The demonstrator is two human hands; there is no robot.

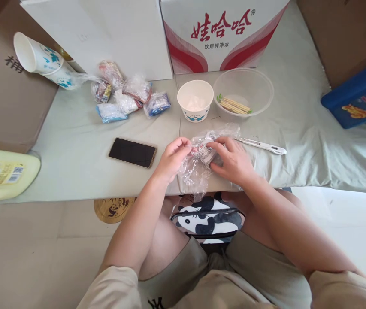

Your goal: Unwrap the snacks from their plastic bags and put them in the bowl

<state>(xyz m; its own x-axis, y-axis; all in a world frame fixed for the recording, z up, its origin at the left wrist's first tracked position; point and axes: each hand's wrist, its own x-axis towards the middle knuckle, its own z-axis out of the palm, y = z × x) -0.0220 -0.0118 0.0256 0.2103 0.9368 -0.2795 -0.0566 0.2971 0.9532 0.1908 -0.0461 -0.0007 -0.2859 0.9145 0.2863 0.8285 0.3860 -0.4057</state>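
Observation:
In front of me on the cloth lies a small printed packet (206, 153) with crumpled clear plastic wrap (197, 176) around it. My left hand (173, 159) pinches the packet's left end between thumb and fingers. From the right, my right hand (232, 161) holds the packet, its thumb and fingers curved over it. A white utility knife (263, 146) lies just beyond the right hand. Left of my left hand rests a black phone (133, 152). Behind the packet stands a white paper bowl (195, 101).
A clear plastic bowl (260, 92) holds several thin sticks with green ends (234, 105). Several wrapped packets (134, 92) are heaped at the back left, beside stacked paper cups (41, 58). Large boxes (224, 38) stand behind. A blue container (359, 94) is at right, a yellow jug (5, 174) at left.

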